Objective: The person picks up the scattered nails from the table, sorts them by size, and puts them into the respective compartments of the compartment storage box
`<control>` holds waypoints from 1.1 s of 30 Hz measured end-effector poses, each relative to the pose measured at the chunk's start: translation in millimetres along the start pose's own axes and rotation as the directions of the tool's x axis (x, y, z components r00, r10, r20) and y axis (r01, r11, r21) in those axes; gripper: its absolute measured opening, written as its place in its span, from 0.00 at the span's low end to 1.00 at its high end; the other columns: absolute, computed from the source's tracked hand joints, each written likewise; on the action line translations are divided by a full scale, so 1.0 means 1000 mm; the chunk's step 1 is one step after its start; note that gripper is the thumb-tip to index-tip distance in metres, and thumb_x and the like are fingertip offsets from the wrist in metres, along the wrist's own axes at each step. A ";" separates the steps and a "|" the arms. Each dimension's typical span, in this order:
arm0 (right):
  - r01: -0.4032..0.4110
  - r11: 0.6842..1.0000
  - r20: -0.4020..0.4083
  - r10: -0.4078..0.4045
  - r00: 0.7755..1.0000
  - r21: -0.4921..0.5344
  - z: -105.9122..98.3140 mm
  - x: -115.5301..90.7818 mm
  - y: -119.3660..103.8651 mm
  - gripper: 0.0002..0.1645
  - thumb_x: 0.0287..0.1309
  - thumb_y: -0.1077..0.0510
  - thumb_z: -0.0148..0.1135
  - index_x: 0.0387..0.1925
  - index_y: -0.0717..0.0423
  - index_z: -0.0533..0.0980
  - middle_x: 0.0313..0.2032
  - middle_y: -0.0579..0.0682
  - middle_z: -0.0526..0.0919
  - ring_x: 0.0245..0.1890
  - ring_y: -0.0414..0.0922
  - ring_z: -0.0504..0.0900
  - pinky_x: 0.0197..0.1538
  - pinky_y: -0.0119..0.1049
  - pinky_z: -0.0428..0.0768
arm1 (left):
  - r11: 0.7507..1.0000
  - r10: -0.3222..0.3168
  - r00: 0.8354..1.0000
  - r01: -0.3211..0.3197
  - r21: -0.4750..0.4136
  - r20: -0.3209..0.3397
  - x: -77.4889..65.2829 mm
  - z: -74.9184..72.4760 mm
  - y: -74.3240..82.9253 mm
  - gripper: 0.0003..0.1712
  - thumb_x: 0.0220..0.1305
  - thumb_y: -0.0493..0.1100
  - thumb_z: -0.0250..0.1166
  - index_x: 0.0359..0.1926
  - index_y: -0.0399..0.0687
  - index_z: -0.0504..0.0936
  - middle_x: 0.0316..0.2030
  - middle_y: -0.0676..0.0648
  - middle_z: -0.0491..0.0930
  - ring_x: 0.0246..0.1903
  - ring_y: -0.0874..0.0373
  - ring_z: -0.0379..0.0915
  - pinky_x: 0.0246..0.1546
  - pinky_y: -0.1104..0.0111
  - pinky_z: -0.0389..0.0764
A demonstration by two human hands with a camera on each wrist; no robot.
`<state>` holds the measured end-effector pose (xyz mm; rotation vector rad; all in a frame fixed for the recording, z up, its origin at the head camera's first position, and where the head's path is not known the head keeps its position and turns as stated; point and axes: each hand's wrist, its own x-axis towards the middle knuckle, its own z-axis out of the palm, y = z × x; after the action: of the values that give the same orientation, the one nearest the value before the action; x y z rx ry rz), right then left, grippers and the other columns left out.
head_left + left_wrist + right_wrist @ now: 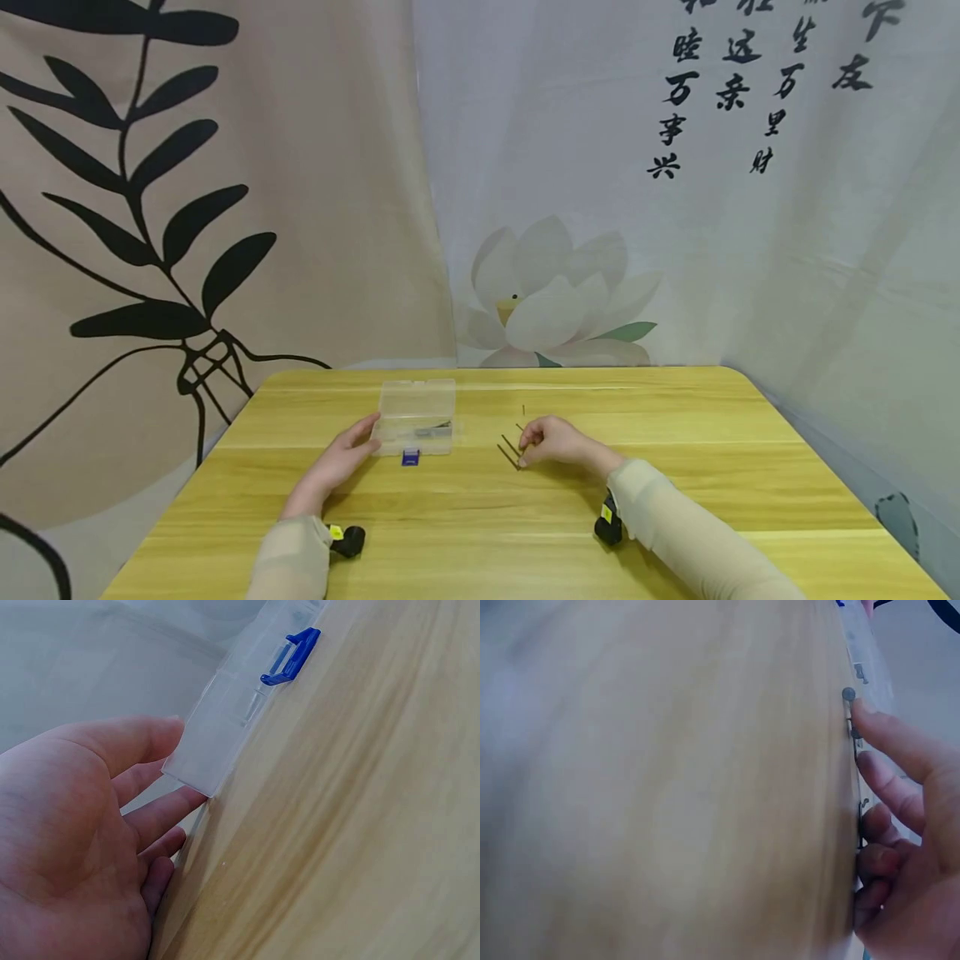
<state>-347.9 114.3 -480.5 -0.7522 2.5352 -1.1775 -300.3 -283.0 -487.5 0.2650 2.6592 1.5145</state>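
Note:
A clear plastic box [412,446] lies with its lid [417,398] raised at the back. A blue latch [410,457] is on its front, and a few thin metal pieces [435,431] lie inside. My left hand [347,460] touches the box's left side with thumb and nearly straight fingers. On the table, several dark nails [508,456] lie to the right of the box. Over them is my right hand [557,442], its fingers loosely bent. In the right wrist view, a round nail head [848,694] shows near the thumb tip, and another nail head [856,733] shows between thumb and index finger.
The wooden table [465,533] runs back to a printed curtain [360,208]. One more small nail [523,409] lies farther back than my right hand. Black wrist devices show under both sleeves.

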 end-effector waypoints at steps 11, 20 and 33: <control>-0.029 0.998 0.028 0.031 0.999 -0.050 -0.003 0.003 -0.003 0.13 0.45 0.57 0.77 0.30 0.56 0.80 0.23 0.43 0.74 0.27 0.39 0.67 0.32 0.33 0.67 | 1.000 -0.003 1.000 0.003 0.004 -0.001 0.000 0.000 0.001 0.34 0.75 0.45 0.52 0.75 0.43 0.52 0.72 0.32 0.51 0.70 0.35 0.45 0.68 0.43 0.46; -0.029 0.999 0.007 0.029 1.000 -0.023 -0.002 0.005 -0.002 0.09 0.48 0.57 0.75 0.29 0.55 0.82 0.25 0.42 0.80 0.27 0.39 0.72 0.35 0.34 0.73 | 1.000 -0.001 1.000 0.001 -0.003 0.001 0.000 -0.001 0.001 0.34 0.74 0.46 0.52 0.75 0.43 0.52 0.72 0.32 0.50 0.70 0.34 0.44 0.67 0.42 0.46; -0.054 0.997 -0.021 0.053 0.998 -0.053 -0.004 0.007 -0.004 0.15 0.49 0.54 0.74 0.37 0.56 0.79 0.29 0.45 0.75 0.30 0.41 0.70 0.36 0.36 0.69 | 1.000 -0.007 1.000 0.007 -0.002 0.002 -0.001 -0.001 0.002 0.34 0.75 0.46 0.52 0.75 0.44 0.52 0.72 0.32 0.49 0.71 0.35 0.43 0.68 0.43 0.46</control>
<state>-354.0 110.1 -474.8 -0.6841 2.5958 -1.1096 -299.1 -282.9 -485.5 0.2570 2.6535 1.5145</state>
